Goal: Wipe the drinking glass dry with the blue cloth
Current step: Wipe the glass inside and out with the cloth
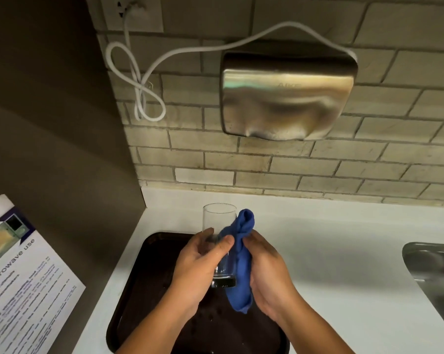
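Both forearms reach in from the bottom edge and converge near the middle. The left hand (197, 261) curls around the drinking glass (219, 241), thumb across its front and fingers behind. The right hand (266, 272) stands palm inward, fingers closed on the bunched blue cloth (241, 264), pressing it against the glass's side.

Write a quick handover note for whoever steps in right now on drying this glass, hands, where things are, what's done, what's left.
Left hand: gripping the drinking glass upright, held above the dark tray.
Right hand: pressing the bunched blue cloth against the glass's right outer side.
Done: glass picked up, cloth in contact with the outside.
Left: cloth is not inside the glass, so the interior likely needs wiping, plus the base and the side under the left hand. Droplets show on the tray, so setting the glass down there could wet it again.
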